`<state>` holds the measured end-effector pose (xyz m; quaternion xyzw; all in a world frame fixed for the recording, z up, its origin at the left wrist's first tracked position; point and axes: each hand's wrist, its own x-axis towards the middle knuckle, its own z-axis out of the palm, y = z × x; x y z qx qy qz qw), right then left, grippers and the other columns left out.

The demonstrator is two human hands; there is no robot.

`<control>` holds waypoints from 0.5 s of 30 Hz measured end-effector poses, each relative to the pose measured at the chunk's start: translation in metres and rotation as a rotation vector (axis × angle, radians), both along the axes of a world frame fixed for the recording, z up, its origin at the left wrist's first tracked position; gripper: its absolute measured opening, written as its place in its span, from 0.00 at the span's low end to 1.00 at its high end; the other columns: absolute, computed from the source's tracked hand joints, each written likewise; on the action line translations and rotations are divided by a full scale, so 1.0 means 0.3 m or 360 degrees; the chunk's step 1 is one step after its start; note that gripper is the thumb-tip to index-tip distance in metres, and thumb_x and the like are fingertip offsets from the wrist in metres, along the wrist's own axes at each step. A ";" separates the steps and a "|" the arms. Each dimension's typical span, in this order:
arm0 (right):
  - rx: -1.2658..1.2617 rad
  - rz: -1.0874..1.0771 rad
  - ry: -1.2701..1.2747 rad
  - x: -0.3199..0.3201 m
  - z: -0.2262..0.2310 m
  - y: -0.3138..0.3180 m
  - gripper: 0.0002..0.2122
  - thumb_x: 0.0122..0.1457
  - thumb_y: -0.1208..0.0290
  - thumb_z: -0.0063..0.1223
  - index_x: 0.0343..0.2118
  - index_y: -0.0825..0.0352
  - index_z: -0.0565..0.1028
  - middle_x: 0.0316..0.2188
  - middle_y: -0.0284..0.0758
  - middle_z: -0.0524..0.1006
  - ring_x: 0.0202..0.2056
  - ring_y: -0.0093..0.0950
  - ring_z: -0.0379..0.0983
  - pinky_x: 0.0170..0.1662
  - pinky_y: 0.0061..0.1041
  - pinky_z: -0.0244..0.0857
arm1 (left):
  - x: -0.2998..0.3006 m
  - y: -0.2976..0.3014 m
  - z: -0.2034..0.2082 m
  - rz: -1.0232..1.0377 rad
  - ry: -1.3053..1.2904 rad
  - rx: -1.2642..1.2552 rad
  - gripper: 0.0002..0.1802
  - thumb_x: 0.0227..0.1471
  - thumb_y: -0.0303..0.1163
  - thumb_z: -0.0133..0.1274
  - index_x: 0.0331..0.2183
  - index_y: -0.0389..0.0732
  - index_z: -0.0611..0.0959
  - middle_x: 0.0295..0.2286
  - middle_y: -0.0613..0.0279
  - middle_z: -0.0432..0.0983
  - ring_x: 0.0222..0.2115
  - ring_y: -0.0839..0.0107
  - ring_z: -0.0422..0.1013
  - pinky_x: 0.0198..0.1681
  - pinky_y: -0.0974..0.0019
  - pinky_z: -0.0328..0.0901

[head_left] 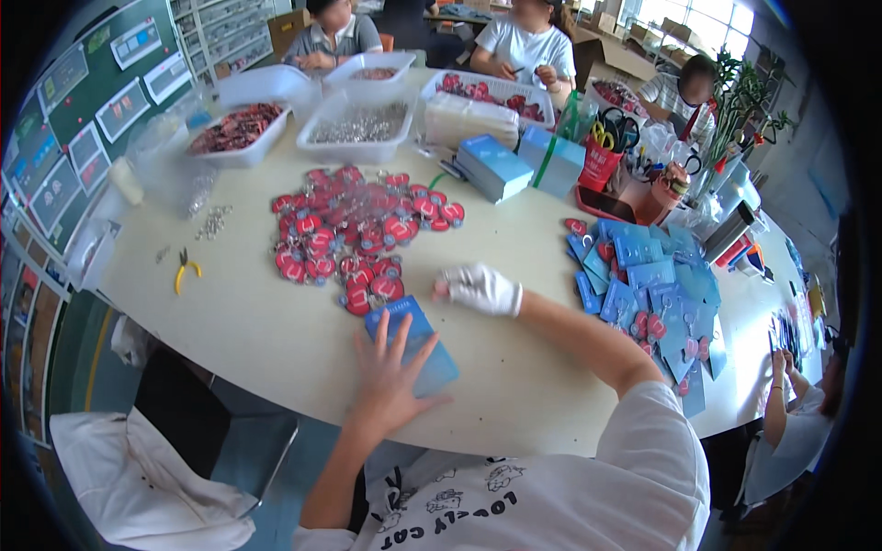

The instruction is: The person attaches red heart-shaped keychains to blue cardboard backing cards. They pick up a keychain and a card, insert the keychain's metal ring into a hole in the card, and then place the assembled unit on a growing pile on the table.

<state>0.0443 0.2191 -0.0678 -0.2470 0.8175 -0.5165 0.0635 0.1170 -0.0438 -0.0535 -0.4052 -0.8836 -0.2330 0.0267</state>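
Observation:
My left hand (390, 367) lies with spread fingers over a stack of blue cards (427, 344) near the table's front edge. To its right, my right hand (482, 290) wears a white glove with bare fingertips. Its fingers are drawn together just above the table; whether anything small is between them is hidden. Beyond both hands spreads a heap of red keychains (317, 230) with metal rings. The nearest red keychains (372, 286) almost touch the far end of the card stack. On the right lies a pile of blue cards with red keychains attached (648, 275).
Yellow-handled pliers (187, 269) and loose metal rings (213, 222) lie at left. White bins (356, 124) of metal parts and keychains line the back. A blue card block (494, 167) and a red cup of scissors (602, 163) stand mid-right. Other people sit around the table.

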 end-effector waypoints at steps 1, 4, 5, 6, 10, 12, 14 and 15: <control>-0.0044 -0.0022 0.0007 0.068 0.004 -0.007 0.10 0.61 0.67 0.47 0.37 0.65 0.77 0.36 0.37 0.78 0.38 0.27 0.75 0.42 0.27 0.67 | -0.004 0.002 -0.005 -0.0010 -0.0008 0.0027 0.46 0.34 0.58 0.63 0.55 0.50 0.71 0.61 0.50 0.46 0.63 0.47 0.35 0.57 0.27 0.33; 0.0093 0.0065 0.0133 0.219 0.030 -0.011 0.09 0.60 0.68 0.49 0.37 0.66 0.77 0.35 0.36 0.78 0.38 0.27 0.74 0.42 0.27 0.67 | -0.005 0.003 -0.042 -0.0026 0.0054 0.0070 0.44 0.36 0.57 0.63 0.54 0.49 0.71 0.61 0.49 0.46 0.63 0.46 0.35 0.57 0.28 0.34; 0.0190 0.0143 0.0153 0.263 0.041 -0.021 0.09 0.60 0.69 0.50 0.38 0.66 0.77 0.34 0.35 0.78 0.38 0.26 0.74 0.42 0.27 0.67 | 0.000 -0.003 -0.057 -0.0018 0.0078 0.0079 0.44 0.36 0.57 0.62 0.54 0.49 0.71 0.61 0.49 0.46 0.63 0.46 0.35 0.57 0.28 0.34; 0.0210 0.0162 0.0048 0.286 0.075 -0.019 0.09 0.60 0.68 0.50 0.38 0.66 0.76 0.34 0.35 0.78 0.38 0.26 0.74 0.42 0.27 0.67 | -0.013 -0.003 -0.061 -0.0008 0.0102 0.0090 0.44 0.37 0.57 0.62 0.55 0.49 0.71 0.61 0.49 0.45 0.63 0.46 0.35 0.57 0.28 0.35; 0.0033 0.0049 -0.0209 0.279 0.178 -0.003 0.11 0.60 0.66 0.50 0.40 0.67 0.75 0.34 0.35 0.78 0.39 0.24 0.74 0.44 0.26 0.65 | 0.013 -0.012 -0.087 0.0022 0.0132 0.0069 0.46 0.38 0.58 0.61 0.56 0.49 0.67 0.61 0.49 0.45 0.63 0.45 0.35 0.57 0.29 0.34; -0.0416 -0.0128 -0.0019 0.162 0.148 0.054 0.12 0.60 0.64 0.50 0.41 0.67 0.75 0.37 0.35 0.77 0.40 0.25 0.73 0.45 0.25 0.65 | 0.036 -0.020 -0.022 0.0018 0.0070 0.0083 0.48 0.37 0.58 0.61 0.58 0.50 0.65 0.61 0.49 0.45 0.63 0.45 0.34 0.58 0.30 0.34; -0.0053 -0.0269 0.0163 0.040 0.241 0.043 0.15 0.58 0.62 0.53 0.42 0.67 0.74 0.39 0.38 0.76 0.42 0.30 0.74 0.46 0.27 0.65 | -0.002 -0.039 0.030 0.0055 0.0032 0.0222 0.51 0.37 0.60 0.60 0.59 0.51 0.62 0.62 0.50 0.44 0.63 0.45 0.34 0.57 0.30 0.33; 0.0096 -0.0272 0.0321 -0.032 0.247 0.043 0.16 0.56 0.61 0.54 0.43 0.66 0.74 0.40 0.40 0.75 0.43 0.33 0.73 0.47 0.28 0.65 | -0.036 -0.076 0.045 0.0079 -0.0004 0.0350 0.52 0.36 0.62 0.60 0.60 0.52 0.61 0.62 0.50 0.43 0.63 0.44 0.33 0.57 0.28 0.33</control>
